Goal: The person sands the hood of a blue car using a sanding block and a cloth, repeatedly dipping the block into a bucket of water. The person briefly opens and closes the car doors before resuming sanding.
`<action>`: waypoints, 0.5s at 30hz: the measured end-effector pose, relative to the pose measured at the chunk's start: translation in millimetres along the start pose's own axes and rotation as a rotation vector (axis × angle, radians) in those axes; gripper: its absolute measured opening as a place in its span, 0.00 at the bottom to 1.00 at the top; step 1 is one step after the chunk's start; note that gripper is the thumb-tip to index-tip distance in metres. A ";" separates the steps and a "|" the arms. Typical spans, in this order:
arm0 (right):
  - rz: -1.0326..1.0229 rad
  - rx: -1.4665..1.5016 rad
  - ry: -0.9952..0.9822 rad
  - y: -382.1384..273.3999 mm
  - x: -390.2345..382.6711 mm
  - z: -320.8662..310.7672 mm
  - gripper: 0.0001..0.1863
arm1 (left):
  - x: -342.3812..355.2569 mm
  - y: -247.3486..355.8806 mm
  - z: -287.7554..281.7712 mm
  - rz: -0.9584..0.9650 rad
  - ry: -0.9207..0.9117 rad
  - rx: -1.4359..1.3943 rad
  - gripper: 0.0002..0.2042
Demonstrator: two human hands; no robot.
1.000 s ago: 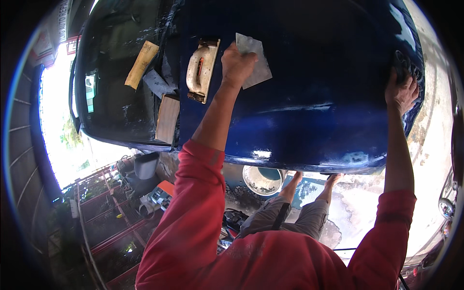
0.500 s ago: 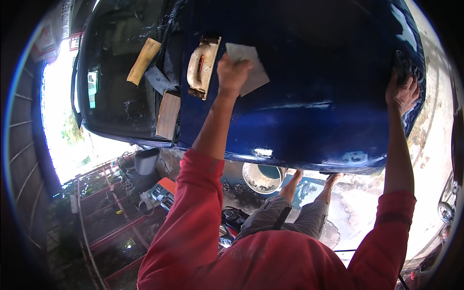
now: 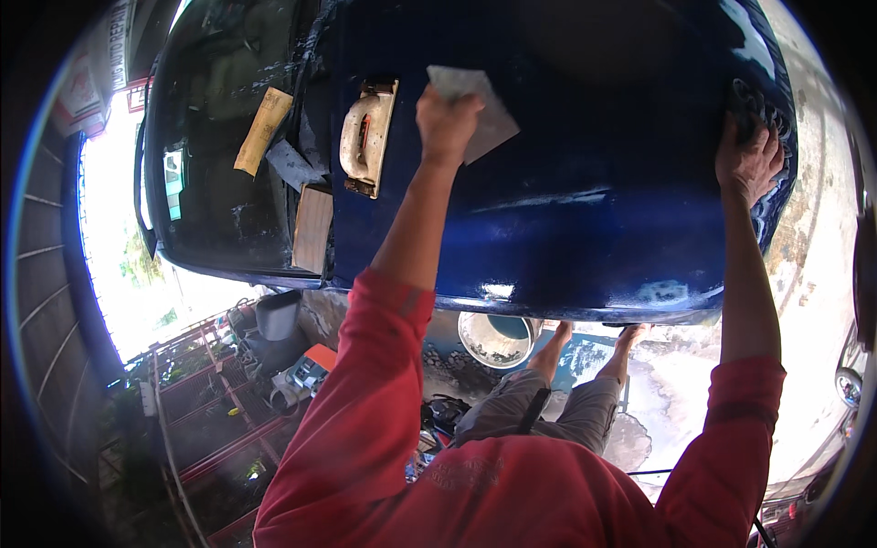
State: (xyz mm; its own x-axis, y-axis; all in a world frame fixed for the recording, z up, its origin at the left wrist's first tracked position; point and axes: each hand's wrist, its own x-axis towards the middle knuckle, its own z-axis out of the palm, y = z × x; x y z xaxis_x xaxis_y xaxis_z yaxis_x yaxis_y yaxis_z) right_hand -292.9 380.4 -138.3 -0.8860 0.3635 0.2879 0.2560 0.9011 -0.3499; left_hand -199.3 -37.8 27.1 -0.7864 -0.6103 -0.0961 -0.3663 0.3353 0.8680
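My left hand (image 3: 446, 126) grips a grey square sheet (image 3: 493, 128) over the dark blue car hood (image 3: 585, 237). Just left of it lies a worn white sanding block with a loop handle (image 3: 355, 137). At the hood's rounded right edge, my right hand (image 3: 749, 157) rests with curled fingers on a dark object, too obscured to name, where the paint looks whitish and scuffed.
On the windshield side lie a yellowish strip (image 3: 263, 132), grey paper pieces (image 3: 292, 164) and a wooden block (image 3: 312, 228). A white bucket (image 3: 489, 352) stands below the car beside my feet. A cluttered red metal rack (image 3: 210, 429) is at lower left.
My left hand has shifted slightly and turned the grey sheet to a different angle. The view has tilted a little; my right hand remains at the hood's edge.
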 end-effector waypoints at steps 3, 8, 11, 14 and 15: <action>0.036 -0.030 -0.016 -1.6 0.2 -3.3 0.37 | 16.7 25.0 50.9 0.252 -0.190 0.220 0.17; 0.009 -0.031 -0.021 -6.7 -0.4 -10.1 0.36 | -76.8 25.6 111.6 0.387 -0.751 0.425 0.15; -0.009 -0.054 -0.017 -2.1 -0.9 -10.4 0.35 | -176.7 -26.4 82.5 0.310 -0.864 0.326 0.13; -0.025 -0.084 -0.012 3.9 -0.4 -6.9 0.34 | -230.4 -79.6 12.2 -0.076 -0.774 -0.066 0.14; -0.021 -0.087 -0.017 5.4 -0.2 -5.7 0.34 | -235.4 -90.4 -13.4 -0.215 -0.769 -0.238 0.14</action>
State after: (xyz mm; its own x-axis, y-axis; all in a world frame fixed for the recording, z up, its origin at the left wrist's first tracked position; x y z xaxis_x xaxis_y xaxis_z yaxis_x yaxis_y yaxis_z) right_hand -289.1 386.6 -135.2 -0.8978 0.3406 0.2792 0.2691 0.9261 -0.2644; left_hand 25.6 66.0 -22.2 -0.8633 0.0457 -0.5026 -0.5002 0.0545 0.8642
